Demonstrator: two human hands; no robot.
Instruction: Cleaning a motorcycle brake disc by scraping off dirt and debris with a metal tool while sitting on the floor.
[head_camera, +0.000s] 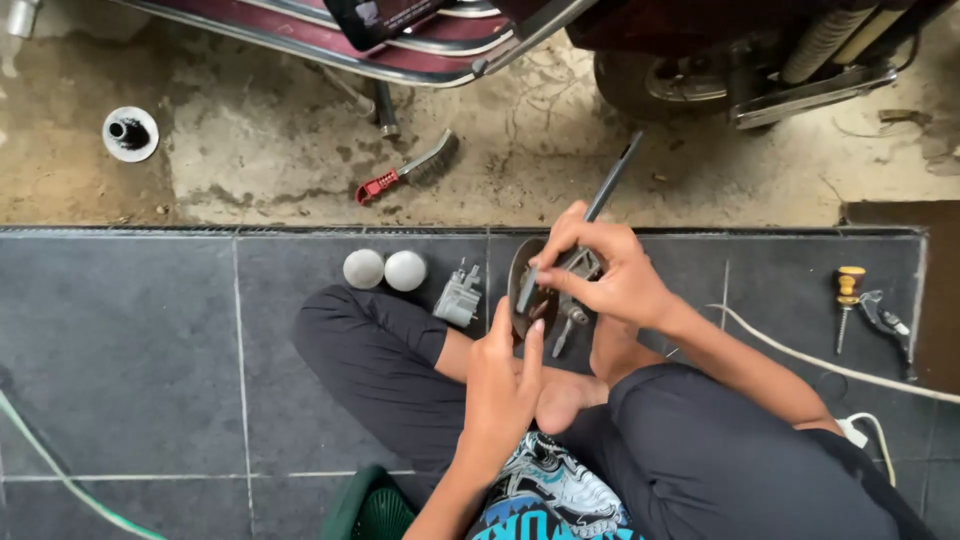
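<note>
Head view. We see the right hand clenched around a long dark metal tool, its tip laid against a small metal part over a round dark dish. The left hand steadies the dish's near rim, fingers half open. We judge the part rigid, fairly heavy and probably greasy, best gripped by its body, the dish by its rim. On the tiled floor, just left, lie a grey metal casting and two pale balls; a screwdriver lies near the right edge.
</note>
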